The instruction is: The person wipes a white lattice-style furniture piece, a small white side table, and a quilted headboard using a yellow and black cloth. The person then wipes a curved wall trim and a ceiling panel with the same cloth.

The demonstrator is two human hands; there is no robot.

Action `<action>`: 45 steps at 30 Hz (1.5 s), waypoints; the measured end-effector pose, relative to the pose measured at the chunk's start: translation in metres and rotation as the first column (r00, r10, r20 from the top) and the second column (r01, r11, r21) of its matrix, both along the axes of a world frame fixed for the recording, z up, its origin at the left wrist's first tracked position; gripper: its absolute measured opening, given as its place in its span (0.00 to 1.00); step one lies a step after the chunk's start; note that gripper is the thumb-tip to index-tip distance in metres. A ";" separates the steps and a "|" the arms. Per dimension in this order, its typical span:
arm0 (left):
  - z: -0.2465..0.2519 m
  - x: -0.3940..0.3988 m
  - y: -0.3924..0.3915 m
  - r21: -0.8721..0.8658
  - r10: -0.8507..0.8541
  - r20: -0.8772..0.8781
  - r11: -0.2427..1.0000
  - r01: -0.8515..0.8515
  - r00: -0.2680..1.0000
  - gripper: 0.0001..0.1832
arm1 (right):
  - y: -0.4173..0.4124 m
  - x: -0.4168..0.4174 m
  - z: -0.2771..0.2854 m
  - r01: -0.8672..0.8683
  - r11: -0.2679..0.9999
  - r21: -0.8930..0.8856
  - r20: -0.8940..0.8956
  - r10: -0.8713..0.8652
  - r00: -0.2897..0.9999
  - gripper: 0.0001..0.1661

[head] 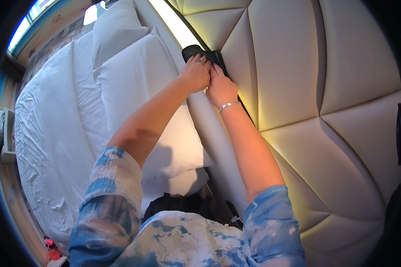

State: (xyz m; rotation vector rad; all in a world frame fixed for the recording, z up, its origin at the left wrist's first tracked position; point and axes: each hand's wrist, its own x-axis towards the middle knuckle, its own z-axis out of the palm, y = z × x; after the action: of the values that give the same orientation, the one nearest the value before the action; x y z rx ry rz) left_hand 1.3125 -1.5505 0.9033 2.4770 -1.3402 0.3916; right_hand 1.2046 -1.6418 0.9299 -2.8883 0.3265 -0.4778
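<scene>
A black, smooth-looking item (193,50) lies on the ledge between the bed and the padded headboard; its exact kind is not clear. My left hand (197,74), with a ring on one finger, has its fingers over the item's near left side. Close against it, my right hand (222,86) has its fingertips on the near right part. A silver bracelet (229,105) circles the right wrist. Both hands appear to hold the black item, but the thumbs and undersides are hidden.
To the left spreads a bed with a white sheet (50,126) and white pillows (118,36). A tufted cream headboard (287,66) rises on the right. Along the ledge (173,23) runs bright light. A white shelf-like piece (8,137) stands beyond the bed, and red items (53,252) lie lower left.
</scene>
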 end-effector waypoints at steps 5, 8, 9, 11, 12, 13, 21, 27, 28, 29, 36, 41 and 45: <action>0.005 -0.092 -0.002 0.040 -0.100 0.040 0.994 0.098 0.994 0.24 | 0.015 -0.093 0.010 0.117 0.993 0.014 0.024 -0.117 0.993 0.24; 0.005 -0.156 0.001 -0.003 -0.127 0.028 0.992 0.127 0.992 0.25 | 0.026 -0.155 0.013 0.182 0.983 -0.023 0.028 -0.181 0.983 0.26; 0.008 -0.181 -0.001 0.041 -0.146 -0.009 0.988 0.146 0.989 0.27 | 0.027 -0.177 0.014 0.208 0.977 -0.039 0.042 -0.206 0.978 0.26; 0.017 -0.226 0.001 0.078 -0.179 0.008 0.981 0.177 0.984 0.29 | 0.038 -0.218 0.026 0.332 0.943 0.025 -0.115 -0.327 0.938 0.28; 0.021 -0.249 -0.001 0.123 -0.188 0.003 0.975 0.186 0.982 0.29 | 0.037 -0.240 0.025 0.349 0.937 -0.001 -0.121 -0.347 0.930 0.30; 0.022 -0.269 -0.003 0.116 -0.213 -0.020 0.970 0.214 0.977 0.28 | 0.042 -0.258 0.030 0.390 0.921 0.019 -0.159 -0.382 0.910 0.31; 0.034 -0.412 0.001 -0.009 -0.570 -0.125 0.819 0.574 0.812 0.28 | 0.063 -0.411 0.041 0.558 0.829 -0.052 -0.211 -0.555 0.805 0.33; 0.021 -0.411 0.028 -0.103 -0.615 -0.028 0.786 0.610 0.788 0.28 | 0.070 -0.422 0.038 0.522 0.853 -0.016 -0.150 -0.518 0.842 0.26; 0.018 -0.406 0.028 -0.110 -0.579 -0.035 0.812 0.573 0.815 0.28 | 0.067 -0.416 0.034 0.482 0.876 -0.026 -0.125 -0.481 0.868 0.26; 0.014 -0.401 0.029 -0.115 -0.538 -0.043 0.840 0.531 0.842 0.28 | 0.064 -0.407 0.031 0.438 0.898 -0.036 -0.101 -0.439 0.893 0.25; 0.003 -0.327 0.051 -0.378 -0.334 -0.117 0.886 0.269 0.935 0.28 | 0.048 -0.312 0.027 0.118 0.987 -0.112 0.029 -0.115 0.993 0.26; -0.007 -0.302 0.065 -0.618 -0.326 -0.247 0.778 0.111 0.912 0.28 | 0.047 -0.258 0.008 -0.006 0.985 -0.173 0.176 0.037 0.984 0.25; -0.012 -0.311 0.062 -0.612 -0.273 -0.224 0.786 0.083 0.935 0.29 | 0.045 -0.251 0.005 -0.016 0.983 -0.180 0.210 0.054 0.976 0.23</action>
State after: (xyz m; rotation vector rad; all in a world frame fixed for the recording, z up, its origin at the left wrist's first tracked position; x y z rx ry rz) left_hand 1.0012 -1.4882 0.8914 1.7796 -1.0965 0.3094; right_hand 0.9531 -1.5966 0.9347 -2.9675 0.2075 -0.8451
